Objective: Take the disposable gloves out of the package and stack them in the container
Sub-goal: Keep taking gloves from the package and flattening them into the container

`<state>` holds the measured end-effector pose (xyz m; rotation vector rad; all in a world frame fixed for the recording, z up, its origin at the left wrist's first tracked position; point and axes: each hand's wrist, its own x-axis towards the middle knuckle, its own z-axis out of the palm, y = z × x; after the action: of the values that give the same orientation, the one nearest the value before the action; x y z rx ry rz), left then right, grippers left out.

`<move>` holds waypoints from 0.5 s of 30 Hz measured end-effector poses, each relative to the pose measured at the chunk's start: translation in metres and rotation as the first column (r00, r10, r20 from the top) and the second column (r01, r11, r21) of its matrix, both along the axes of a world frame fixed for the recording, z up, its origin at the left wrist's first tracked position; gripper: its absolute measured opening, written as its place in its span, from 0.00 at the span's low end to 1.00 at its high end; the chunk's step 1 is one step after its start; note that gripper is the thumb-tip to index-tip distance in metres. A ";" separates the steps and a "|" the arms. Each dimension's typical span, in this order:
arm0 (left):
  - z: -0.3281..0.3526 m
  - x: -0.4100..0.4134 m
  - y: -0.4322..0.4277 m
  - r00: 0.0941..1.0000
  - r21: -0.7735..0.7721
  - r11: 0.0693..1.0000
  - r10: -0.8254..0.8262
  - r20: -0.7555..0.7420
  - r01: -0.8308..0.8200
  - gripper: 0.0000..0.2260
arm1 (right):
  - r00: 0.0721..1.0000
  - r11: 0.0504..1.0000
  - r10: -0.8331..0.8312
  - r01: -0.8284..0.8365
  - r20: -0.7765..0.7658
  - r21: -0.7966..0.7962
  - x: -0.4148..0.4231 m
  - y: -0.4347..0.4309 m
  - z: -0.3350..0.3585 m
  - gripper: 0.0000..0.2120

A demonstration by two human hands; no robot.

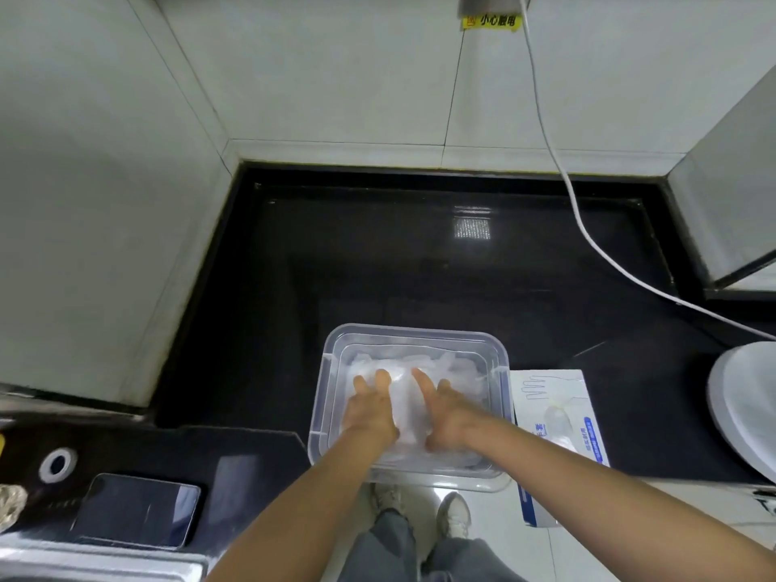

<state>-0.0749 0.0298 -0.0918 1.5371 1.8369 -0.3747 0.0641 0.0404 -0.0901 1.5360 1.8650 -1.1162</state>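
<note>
Both of your hands are down inside the clear rectangular plastic container (413, 342), which sits at the front edge of the glossy black countertop (378, 266). Your left hand (371, 407) and right hand (447, 413) lie side by side, fingers extended, pressing flat on the pile of translucent disposable gloves (445, 365) inside it. The white-and-blue cardboard glove package (558, 409) lies just right of the container, its near end jutting past the counter edge. A white cable (588, 237) trails across the counter's far right, and a dark smartphone (136, 510) rests at lower left.
</note>
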 end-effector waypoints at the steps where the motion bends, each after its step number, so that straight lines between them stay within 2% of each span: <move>1: 0.000 -0.002 0.001 1.000 -0.013 1.000 0.002 0.002 -0.002 0.39 | 1.000 1.000 0.009 -0.009 0.005 0.002 0.003 -0.001 -0.002 0.53; 4: 0.003 -0.001 0.005 1.000 -0.071 0.997 0.005 0.022 -0.003 0.40 | 1.000 1.000 0.028 -0.028 0.003 -0.002 0.009 -0.004 -0.003 0.53; 7: 0.010 0.001 0.005 1.000 -0.039 0.999 -0.005 -0.008 0.005 0.34 | 0.997 0.998 -0.022 0.027 -0.077 0.063 0.006 0.002 0.011 0.46; 9: 0.017 0.002 0.004 0.999 0.099 0.995 -0.017 -0.033 0.021 0.24 | 0.949 0.958 -0.113 0.182 -0.293 0.219 0.009 0.011 0.027 0.30; 11: 0.028 0.006 0.002 1.000 0.267 0.964 -0.007 0.007 0.005 0.13 | 0.845 0.859 -0.167 0.378 -0.508 0.345 0.020 0.018 0.051 0.11; 13: 0.042 0.017 0.000 0.998 0.394 0.919 -0.015 0.068 -0.013 0.08 | 0.774 0.767 -0.188 0.500 -0.604 0.401 0.043 0.022 0.068 0.06; 15: 0.056 0.034 -0.002 0.990 0.473 0.881 -0.038 0.139 -0.032 0.07 | 0.786 0.735 -0.237 0.529 -0.571 0.423 0.070 0.022 0.079 0.05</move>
<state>-0.0405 0.0281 -0.0358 1.8325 1.8973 0.2069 0.1339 0.0627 -0.0110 2.2474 2.4394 -1.2917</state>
